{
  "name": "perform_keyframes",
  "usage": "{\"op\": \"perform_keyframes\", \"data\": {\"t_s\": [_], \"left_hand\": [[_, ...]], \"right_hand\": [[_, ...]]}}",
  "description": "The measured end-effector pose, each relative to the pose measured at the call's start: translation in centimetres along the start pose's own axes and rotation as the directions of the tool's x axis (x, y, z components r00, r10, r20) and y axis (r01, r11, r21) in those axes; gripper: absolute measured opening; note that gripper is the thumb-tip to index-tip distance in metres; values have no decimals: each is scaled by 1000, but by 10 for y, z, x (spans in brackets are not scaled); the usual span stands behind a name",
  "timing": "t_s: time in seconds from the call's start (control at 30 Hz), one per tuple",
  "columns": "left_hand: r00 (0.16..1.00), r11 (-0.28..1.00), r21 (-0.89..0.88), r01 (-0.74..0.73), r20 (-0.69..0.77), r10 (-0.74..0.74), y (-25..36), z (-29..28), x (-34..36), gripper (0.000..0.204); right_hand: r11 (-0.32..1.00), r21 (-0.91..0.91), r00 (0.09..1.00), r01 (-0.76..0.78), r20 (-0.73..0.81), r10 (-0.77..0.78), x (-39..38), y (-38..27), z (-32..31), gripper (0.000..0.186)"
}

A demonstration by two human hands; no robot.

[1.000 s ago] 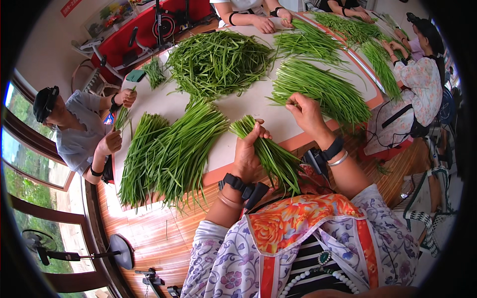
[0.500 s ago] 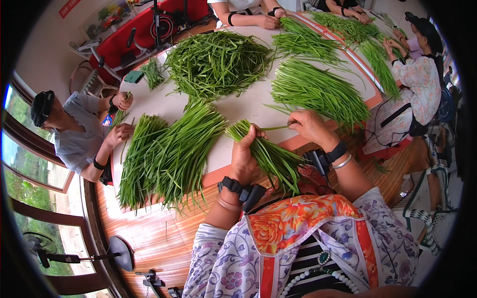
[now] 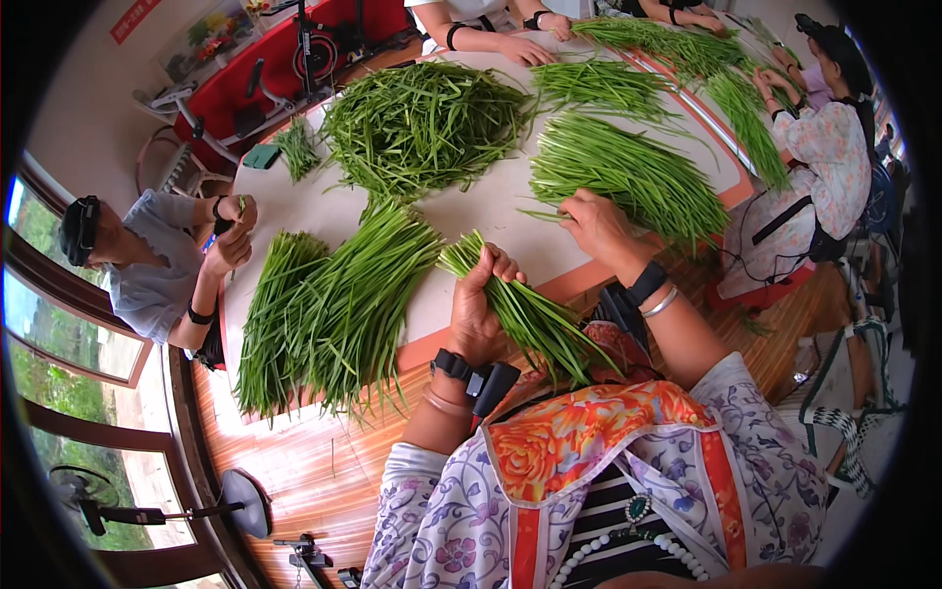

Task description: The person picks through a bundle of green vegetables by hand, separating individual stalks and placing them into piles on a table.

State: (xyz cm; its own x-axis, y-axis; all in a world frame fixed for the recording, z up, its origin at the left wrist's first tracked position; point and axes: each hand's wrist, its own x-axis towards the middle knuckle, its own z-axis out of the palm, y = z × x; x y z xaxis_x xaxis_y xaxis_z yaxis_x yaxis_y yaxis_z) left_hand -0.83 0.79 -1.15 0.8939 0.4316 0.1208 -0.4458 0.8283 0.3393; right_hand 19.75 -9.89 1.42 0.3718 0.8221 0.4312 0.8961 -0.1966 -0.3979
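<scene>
My left hand [image 3: 479,309] is wrapped around a bunch of green garlic chives [image 3: 535,319]. The pale cut ends point up and left, and the leafy ends hang toward my lap. My right hand [image 3: 601,234] is at the near left edge of a large chive pile [image 3: 628,177], its fingertips closed at a loose chive stalk [image 3: 538,213]. Left of my bunch lie two neat heaps, a wide heap [image 3: 368,299] and a narrower heap [image 3: 280,319], both hanging over the table's near edge.
A tangled chive mound [image 3: 422,128] covers the far middle of the pale table [image 3: 471,211]. A co-worker [image 3: 162,255] sits at the left; others sit across and at the far right. A small green box [image 3: 261,156] lies at the far left beside a little bunch [image 3: 296,147].
My right hand has moved up and left from the bunch toward the pile; the stalk it stretched from the bunch no longer shows there. My left hand keeps its grip.
</scene>
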Motion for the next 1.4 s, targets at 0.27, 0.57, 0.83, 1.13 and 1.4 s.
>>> {"op": "perform_keyframes", "data": {"t_s": [0.27,0.57,0.83,1.13,1.4], "left_hand": [[997,979,203,-34,-54,46,-2,4,0,20],[956,942,334,-7,-275,105,-4,29,2,27],[973,928,370,35,-225,53,0,18,-4,23],[996,920,388,-47,-53,73,-4,11,-1,19],[972,906,423,-28,-199,123,-5,29,0,31]], "right_hand": [[990,-138,996,-14,86,26,5,-14,2,12],[935,349,998,65,-45,-53,-16,-68,3,11],[993,114,994,-27,-99,38,1,-10,-1,12],[997,55,992,-51,-111,57,-4,-5,6,13],[803,593,996,-65,-15,92,-20,-39,9,11]]}}
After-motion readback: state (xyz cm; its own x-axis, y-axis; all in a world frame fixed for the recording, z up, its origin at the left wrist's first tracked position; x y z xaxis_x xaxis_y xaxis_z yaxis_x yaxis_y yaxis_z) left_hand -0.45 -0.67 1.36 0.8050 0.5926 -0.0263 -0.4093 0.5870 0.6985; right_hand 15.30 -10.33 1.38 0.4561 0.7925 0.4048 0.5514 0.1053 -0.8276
